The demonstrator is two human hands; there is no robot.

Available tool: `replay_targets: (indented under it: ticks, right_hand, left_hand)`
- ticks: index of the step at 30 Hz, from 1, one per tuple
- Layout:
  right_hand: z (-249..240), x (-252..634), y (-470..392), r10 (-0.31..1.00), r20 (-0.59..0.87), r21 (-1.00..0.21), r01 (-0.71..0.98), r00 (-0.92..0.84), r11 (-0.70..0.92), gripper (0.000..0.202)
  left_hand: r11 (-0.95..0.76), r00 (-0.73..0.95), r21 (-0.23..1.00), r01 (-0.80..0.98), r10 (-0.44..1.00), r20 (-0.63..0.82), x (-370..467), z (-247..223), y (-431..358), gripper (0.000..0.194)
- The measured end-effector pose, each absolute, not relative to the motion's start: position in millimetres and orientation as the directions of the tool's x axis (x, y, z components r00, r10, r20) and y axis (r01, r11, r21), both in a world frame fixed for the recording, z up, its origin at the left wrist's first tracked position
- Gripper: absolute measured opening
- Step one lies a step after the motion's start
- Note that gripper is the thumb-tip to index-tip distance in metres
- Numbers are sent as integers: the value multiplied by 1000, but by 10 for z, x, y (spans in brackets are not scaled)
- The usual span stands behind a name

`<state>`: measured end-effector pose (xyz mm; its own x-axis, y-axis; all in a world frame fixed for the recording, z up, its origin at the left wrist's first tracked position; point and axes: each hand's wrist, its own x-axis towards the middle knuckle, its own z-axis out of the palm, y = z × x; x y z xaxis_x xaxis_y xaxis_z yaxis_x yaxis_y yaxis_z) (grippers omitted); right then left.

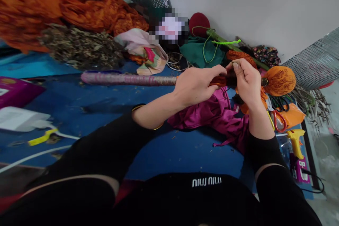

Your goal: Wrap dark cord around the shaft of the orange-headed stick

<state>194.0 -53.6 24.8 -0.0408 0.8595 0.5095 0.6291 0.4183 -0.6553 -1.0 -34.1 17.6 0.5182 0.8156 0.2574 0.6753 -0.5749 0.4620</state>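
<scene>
A long stick [127, 79] wrapped in silvery pink patterned cloth lies level across the view, with a round head [280, 81] of orange patterned cloth at its right end. My left hand [194, 84] is closed around the stick near its middle, over a stretch of orange wrapping. Farther along, my right hand [246, 77] is at a dark part of the stick, thumb and fingers pinched together by the left fingertips. What lies in that pinch is too small to make out. Below both hands, magenta cloth [201, 113] is bunched on the blue table [169, 155].
Orange fabric [87, 3], dried leaves [79, 47] and a lit screen [171, 27] line the back. Behind my right hand lies another stick with a dark red ball [199, 24]. Red-handled scissors [279, 120] and a yellow glue gun [296, 141] sit at right, a white charger [23, 118] at left.
</scene>
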Motion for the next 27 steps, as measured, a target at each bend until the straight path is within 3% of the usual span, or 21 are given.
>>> replay_targets:
  ticks: [17, 27]
  right_hand:
    - [239, 1972, -501, 892, 447, -698, 596, -70, 397, 45]
    - [219, 1968, -464, 908, 412, -752, 533, -81, 389, 45]
  left_hand:
    - [-758, 651, 360, 545, 652, 389, -51, 50, -268, 41]
    - [-741, 633, 358, 568, 671, 386, -52, 13, -244, 38]
